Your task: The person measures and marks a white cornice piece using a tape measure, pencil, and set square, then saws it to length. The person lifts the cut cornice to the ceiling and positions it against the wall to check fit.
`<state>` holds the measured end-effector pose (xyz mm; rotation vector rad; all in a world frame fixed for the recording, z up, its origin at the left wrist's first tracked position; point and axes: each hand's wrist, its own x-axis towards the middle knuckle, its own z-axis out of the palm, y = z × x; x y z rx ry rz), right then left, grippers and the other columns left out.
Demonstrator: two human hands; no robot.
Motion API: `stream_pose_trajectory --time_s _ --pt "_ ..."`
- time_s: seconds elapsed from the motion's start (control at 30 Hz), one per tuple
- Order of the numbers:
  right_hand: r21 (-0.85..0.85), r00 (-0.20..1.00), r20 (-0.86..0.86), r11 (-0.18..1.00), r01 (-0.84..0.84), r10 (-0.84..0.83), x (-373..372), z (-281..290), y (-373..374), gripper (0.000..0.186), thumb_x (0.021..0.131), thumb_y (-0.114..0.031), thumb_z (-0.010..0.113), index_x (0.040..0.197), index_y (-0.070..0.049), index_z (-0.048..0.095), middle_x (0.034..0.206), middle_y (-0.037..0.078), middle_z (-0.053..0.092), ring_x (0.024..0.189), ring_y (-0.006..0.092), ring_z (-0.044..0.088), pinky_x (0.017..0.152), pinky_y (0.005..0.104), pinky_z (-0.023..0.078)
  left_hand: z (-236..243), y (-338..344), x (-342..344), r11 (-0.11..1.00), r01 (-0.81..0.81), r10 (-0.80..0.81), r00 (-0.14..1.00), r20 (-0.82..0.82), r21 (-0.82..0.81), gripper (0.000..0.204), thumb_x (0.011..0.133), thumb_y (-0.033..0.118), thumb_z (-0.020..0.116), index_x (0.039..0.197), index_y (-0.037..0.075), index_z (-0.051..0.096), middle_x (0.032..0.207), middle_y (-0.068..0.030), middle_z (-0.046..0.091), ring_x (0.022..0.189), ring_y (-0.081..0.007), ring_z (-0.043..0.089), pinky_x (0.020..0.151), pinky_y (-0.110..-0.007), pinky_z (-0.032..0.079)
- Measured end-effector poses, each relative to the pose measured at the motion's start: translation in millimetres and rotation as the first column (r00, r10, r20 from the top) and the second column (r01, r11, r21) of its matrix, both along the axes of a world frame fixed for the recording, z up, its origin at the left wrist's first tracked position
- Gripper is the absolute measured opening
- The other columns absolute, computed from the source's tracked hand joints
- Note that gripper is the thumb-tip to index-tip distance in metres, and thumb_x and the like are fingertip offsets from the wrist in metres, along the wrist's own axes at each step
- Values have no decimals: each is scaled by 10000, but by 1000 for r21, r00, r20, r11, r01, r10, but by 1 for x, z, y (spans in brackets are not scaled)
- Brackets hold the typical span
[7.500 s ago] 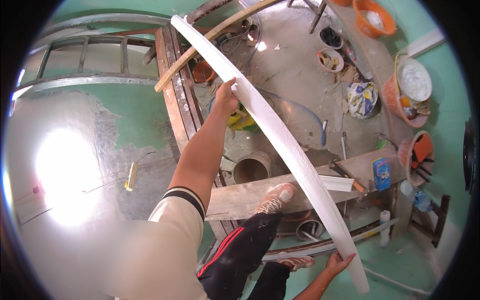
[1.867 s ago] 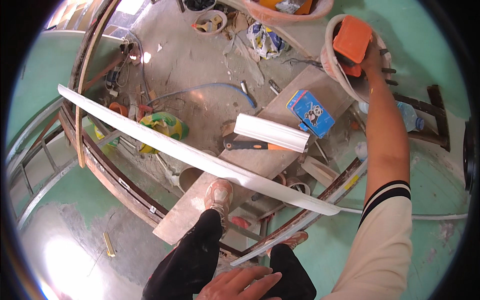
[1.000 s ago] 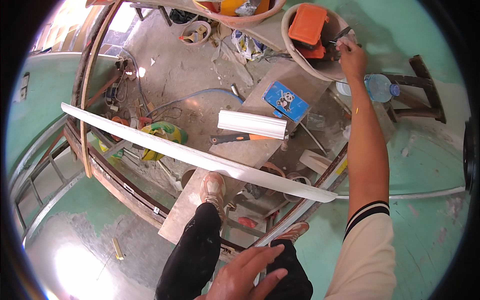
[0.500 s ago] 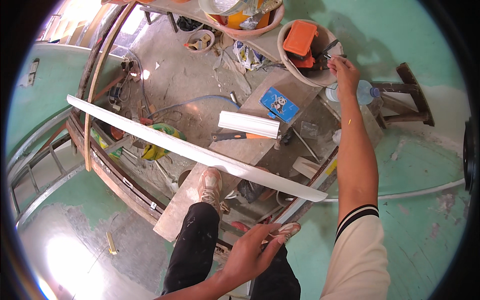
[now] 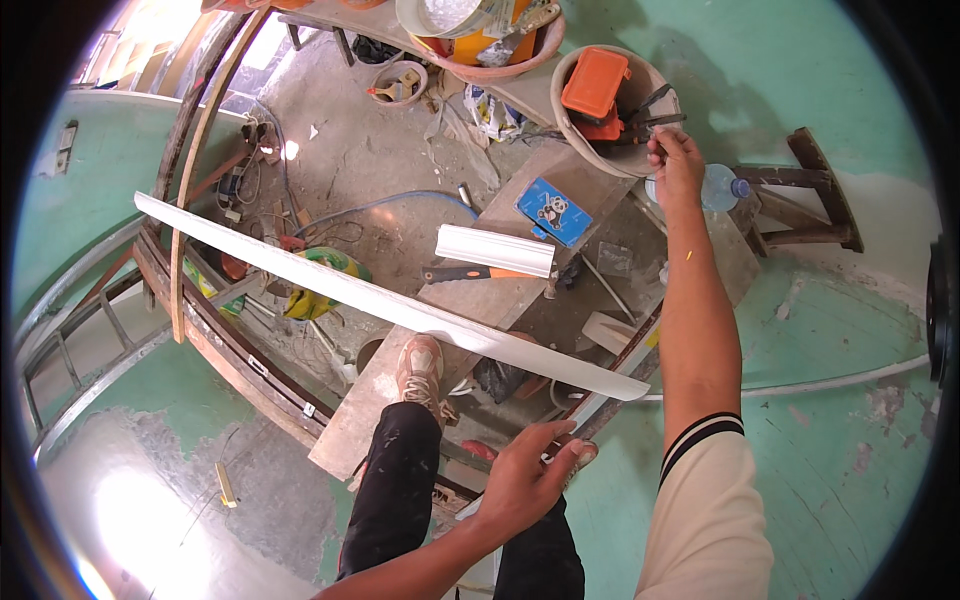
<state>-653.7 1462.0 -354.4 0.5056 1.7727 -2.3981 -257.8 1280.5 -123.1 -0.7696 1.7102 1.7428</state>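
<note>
My right hand [image 5: 678, 168] is stretched out to the near rim of a round bucket [image 5: 566, 125]. Its thumb and fingers are pinched together; whatever they hold is too small to make out. Inside the bucket lie an orange plastic case [image 5: 596, 82] and some dark tools. Low in front of my body, my left hand [image 5: 525, 478] hangs with its thumb and fingers apart, holding nothing visible. A long white moulding strip [image 5: 390, 297] lies slantwise ahead of my legs. Beyond it, on a plank [image 5: 365, 415], are a short white moulding piece [image 5: 495, 250], an orange-and-black handled tool [image 5: 480, 273] and a blue box [image 5: 553, 212].
My foot [image 5: 420, 365] stands on the plank, above a cluttered floor. A wooden frame [image 5: 230, 365] and metal ladder [image 5: 100, 345] are at the left. By the green wall stand a clear bottle [image 5: 718, 188] and a wooden stool [image 5: 825, 190]. Further off is a wide basin [image 5: 500, 68].
My right hand has drawn back slightly from inside the bucket toward its near rim. My left hand has shifted up and to the right. The moulding strip stays put.
</note>
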Motion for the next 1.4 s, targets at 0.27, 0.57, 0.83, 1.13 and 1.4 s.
stream_pose_trajectory --time_s 0.27,0.57,0.83,1.13,1.4 --pt "-76 999 39 997 -3 6 6 -1 -6 197 929 -59 761 1082 -62 637 931 37 677 759 121 639 614 243 481 2 6 -7 999 21 -22 999 37 26 363 1016 259 667 1253 -17 671 1112 -167 716 961 -206 695 755 -323 543" --pt "-124 996 83 992 -30 41 3 -5 0 151 947 -142 780 991 -48 669 868 34 668 731 108 618 590 228 467 -1 8 -5 995 -43 36 996 77 90 371 1040 276 638 1273 -11 667 1100 -129 717 965 -178 668 794 -313 527" --pt "-86 995 93 995 -40 48 10 6 7 164 931 -147 798 988 -48 680 902 36 691 736 100 603 594 229 440 -7 8 -13 870 -366 243 902 358 331 384 1077 307 581 1304 5 644 1173 -97 689 1074 -171 645 944 -342 526" --pt "103 912 88 907 -407 400 268 157 -77 151 845 -15 769 975 -46 700 972 56 731 840 107 654 721 285 532 -23 -21 -28 339 -852 766 496 408 398 602 1123 502 303 1531 60 327 1531 -176 469 1422 -296 463 1220 -462 311" --pt "754 646 -166 518 -404 745 353 214 -101 140 840 -96 767 976 -63 770 1056 89 736 994 287 619 894 426 510 -29 -27 -9 -44 -875 717 309 625 482 427 1118 460 404 971 84 543 990 -96 645 1151 -260 624 1072 -425 489"
